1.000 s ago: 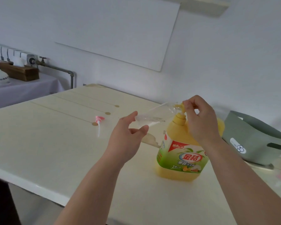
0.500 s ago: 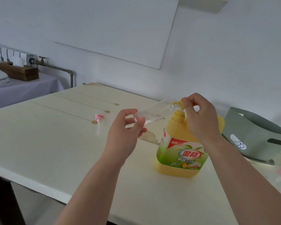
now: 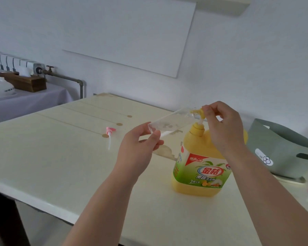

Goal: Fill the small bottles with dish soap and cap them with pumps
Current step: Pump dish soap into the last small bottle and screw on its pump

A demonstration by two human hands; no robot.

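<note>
A big yellow dish soap jug (image 3: pixel 203 167) with a green label stands on the cream table (image 3: pixel 43 166). My right hand (image 3: pixel 224 128) pinches the yellow pump head (image 3: pixel 200 110) on top of it, and the pump's white stem shows above the collar. My left hand (image 3: pixel 139 148) holds a small clear bottle (image 3: pixel 171 121) by its base, tilted almost flat, its mouth right at the pump spout. A pink pump (image 3: pixel 110 134) with a white tube lies on the table to the left.
A grey-green tub (image 3: pixel 283 150) sits right of the jug on a flat tray. Something pink and blurred lies at the far right edge. A side table with a purple cloth, a wooden box and a white bag stands at the back left.
The pump head has risen with my right hand, exposing the white stem. My left hand has lifted the clear bottle's base a little and kept its mouth at the spout.
</note>
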